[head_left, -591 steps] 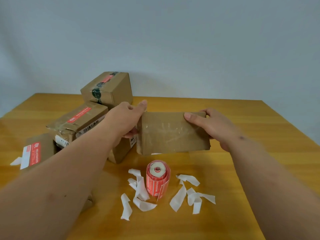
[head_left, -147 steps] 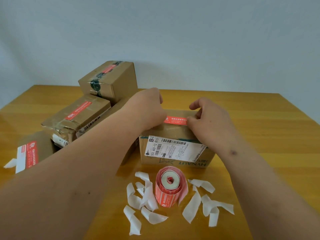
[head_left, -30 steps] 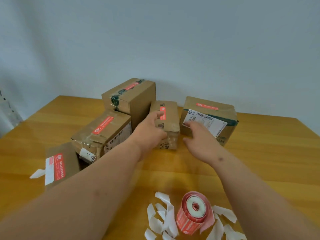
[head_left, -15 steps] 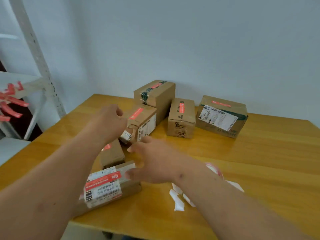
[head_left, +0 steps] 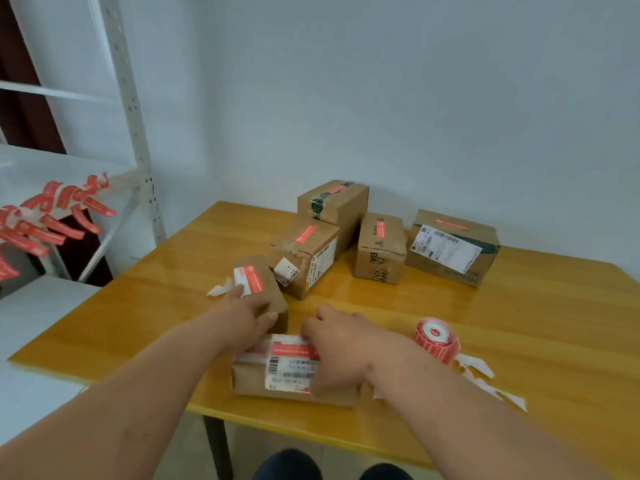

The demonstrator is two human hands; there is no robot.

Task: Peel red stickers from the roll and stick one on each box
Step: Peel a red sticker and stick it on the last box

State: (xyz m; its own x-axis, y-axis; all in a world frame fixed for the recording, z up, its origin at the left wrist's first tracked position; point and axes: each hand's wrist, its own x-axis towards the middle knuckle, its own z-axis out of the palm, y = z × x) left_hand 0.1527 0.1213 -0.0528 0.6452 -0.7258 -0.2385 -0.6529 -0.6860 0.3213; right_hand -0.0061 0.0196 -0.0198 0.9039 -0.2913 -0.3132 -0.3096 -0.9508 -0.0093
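Observation:
A flat cardboard box [head_left: 277, 382] with a white label and a red sticker lies near the table's front edge. My right hand [head_left: 341, 351] grips its right part, fingers on top and thumb down the front face. My left hand [head_left: 247, 318] lies with relaxed fingers at the box's far left corner, fingertips touching a small stickered box [head_left: 259, 284] behind it. The red sticker roll [head_left: 437, 339] stands to the right of my right hand. Several more stickered boxes sit further back: a taped one [head_left: 306, 259], a tall one [head_left: 334, 206], a narrow one [head_left: 381, 249] and a labelled one [head_left: 453, 245].
White backing scraps [head_left: 485, 374] lie right of the roll, and one scrap [head_left: 219, 289] lies left of the small box. A white metal rack [head_left: 130, 109] stands left of the wooden table [head_left: 519, 334], with several red stickers [head_left: 52, 216] hanging from its shelf.
The view has swung left and down. My right hand has come down on the near box and taken hold of it, and my left hand has dropped from above to beside the small box.

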